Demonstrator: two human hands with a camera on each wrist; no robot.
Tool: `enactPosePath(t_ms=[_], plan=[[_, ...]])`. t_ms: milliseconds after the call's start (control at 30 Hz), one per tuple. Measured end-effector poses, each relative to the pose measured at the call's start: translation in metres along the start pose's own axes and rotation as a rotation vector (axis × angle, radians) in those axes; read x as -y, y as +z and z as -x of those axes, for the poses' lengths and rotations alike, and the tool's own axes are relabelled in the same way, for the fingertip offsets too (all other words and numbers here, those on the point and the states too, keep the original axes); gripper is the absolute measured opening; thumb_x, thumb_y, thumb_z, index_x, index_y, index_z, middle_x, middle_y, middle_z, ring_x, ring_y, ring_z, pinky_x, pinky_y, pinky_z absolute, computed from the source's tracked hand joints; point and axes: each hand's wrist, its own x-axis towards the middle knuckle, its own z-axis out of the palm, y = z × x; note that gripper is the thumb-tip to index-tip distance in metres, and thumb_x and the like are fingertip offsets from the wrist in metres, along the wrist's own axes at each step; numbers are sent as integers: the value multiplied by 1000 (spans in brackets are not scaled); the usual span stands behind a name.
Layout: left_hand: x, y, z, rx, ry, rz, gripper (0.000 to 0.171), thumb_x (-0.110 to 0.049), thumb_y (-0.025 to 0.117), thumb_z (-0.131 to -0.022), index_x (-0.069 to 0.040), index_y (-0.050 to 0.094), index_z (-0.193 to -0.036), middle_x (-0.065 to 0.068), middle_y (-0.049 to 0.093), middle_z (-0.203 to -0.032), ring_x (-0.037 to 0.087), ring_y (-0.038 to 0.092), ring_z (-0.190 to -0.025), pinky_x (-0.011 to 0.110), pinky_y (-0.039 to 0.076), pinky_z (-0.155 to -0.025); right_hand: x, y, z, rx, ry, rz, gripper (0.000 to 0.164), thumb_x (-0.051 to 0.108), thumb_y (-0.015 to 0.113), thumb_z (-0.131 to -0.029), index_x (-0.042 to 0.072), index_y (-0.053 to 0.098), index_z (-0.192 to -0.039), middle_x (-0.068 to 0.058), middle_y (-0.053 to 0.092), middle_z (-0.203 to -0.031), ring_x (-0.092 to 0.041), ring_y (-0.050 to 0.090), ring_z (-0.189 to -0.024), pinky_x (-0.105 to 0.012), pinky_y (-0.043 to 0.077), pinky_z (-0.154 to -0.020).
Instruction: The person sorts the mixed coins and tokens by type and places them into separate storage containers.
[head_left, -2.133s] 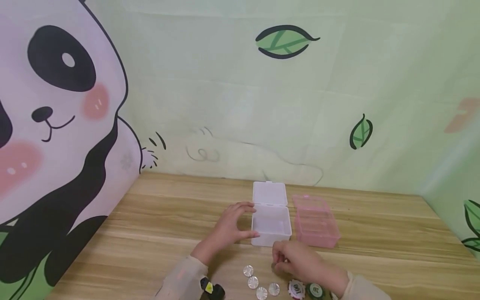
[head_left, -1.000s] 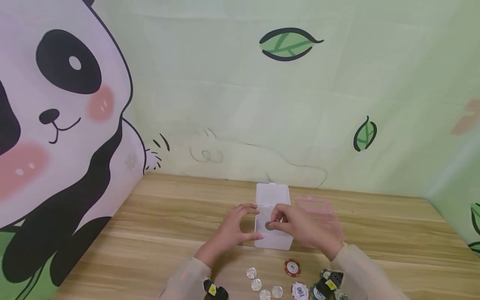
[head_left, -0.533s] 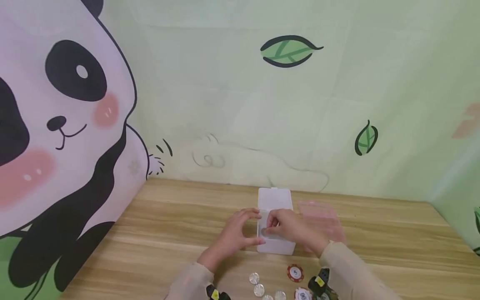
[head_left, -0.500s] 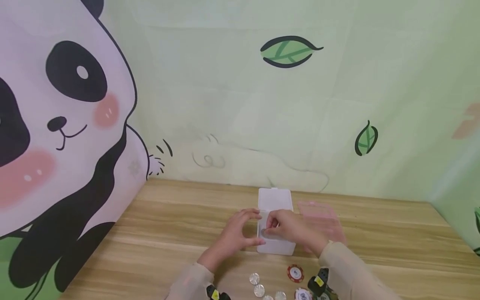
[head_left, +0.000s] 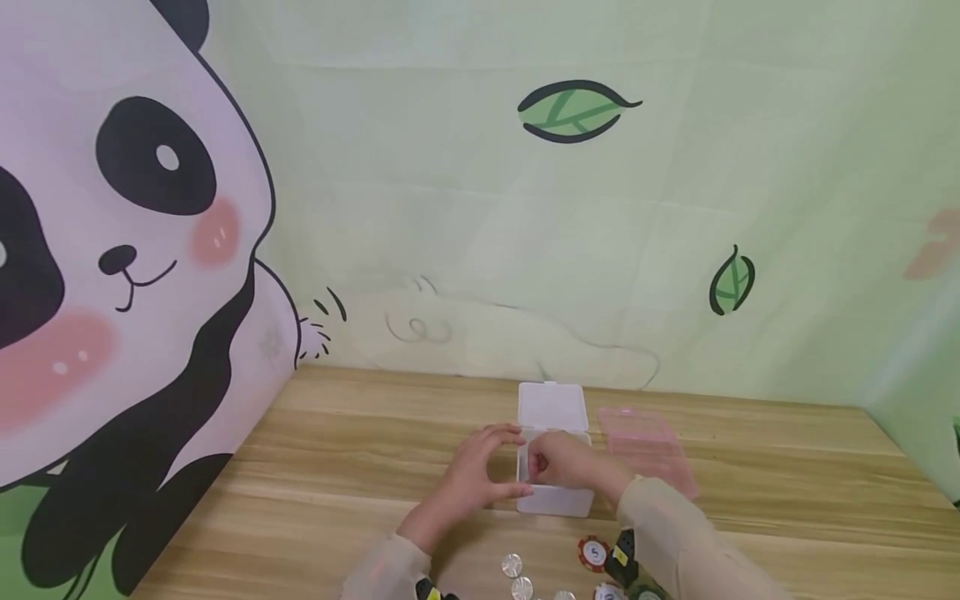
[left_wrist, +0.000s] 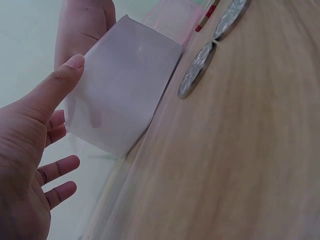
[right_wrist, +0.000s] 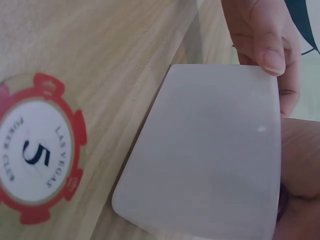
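An open white plastic box (head_left: 555, 502) stands on the wooden table, its lid (head_left: 552, 407) folded back. My left hand (head_left: 472, 468) holds its left side, thumb at the front corner and fingers at the back one. The left wrist view shows the thumb (left_wrist: 67, 75) on the rim, with two lower fingers off the box. My right hand (head_left: 561, 460) reaches down into the box with bent fingers. Its fingertips are hidden behind the wall, so I cannot tell whether they still pinch a coin. A dark finger shape shows through the box wall (left_wrist: 125, 90).
A pink translucent box (head_left: 652, 454) stands open just right of the white one. In front lie several silver coins (head_left: 512, 565) and poker chips, among them a red-edged one marked 5 (head_left: 593, 553). A printed panda backdrop (head_left: 420, 233) rises behind the table.
My right hand has carried a dark coin from the table into the white box and sunk lower inside; the coin is out of sight now. The left hand keeps its hold.
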Motion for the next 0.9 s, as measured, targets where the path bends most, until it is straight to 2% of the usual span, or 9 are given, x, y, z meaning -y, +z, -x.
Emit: enactPosePath(t_ms=[167,567,700,900], plan=[[0,1,1,-11,16,10,60,-34,84,-71,-13,60,-122,3,55,-138,26,47,-133,56,32,-110,-2,3,-3,2,10,38,12,-1,70,-78,5,62,-71,1,58,-64,-3,44,-62,-18,39,-60],[0,1,0,-16,20,11,60,-33,84,-71,-13,60,-122,3,55,-138,26,47,-133,55,32,-110,-6,10,-7,3,121,34,16,2,72,-80,7,61,-70,3,57,-65,-9,46,-62,-23,41,-60],[1,1,0,-13,17,12,60,-32,84,-70,-13,60,-121,3,55,-138,26,46,-133,55,32,-111,-7,9,-6,-3,108,59,15,4,72,-79,8,61,-70,3,58,-65,-7,46,-62,-22,41,-59],[0,1,0,-14,14,15,59,-31,84,-70,-13,61,-121,3,55,-138,27,46,-133,55,32,-110,-2,2,2,-66,62,63,14,5,74,-77,9,61,-72,3,60,-66,-5,46,-62,-19,40,-57]])
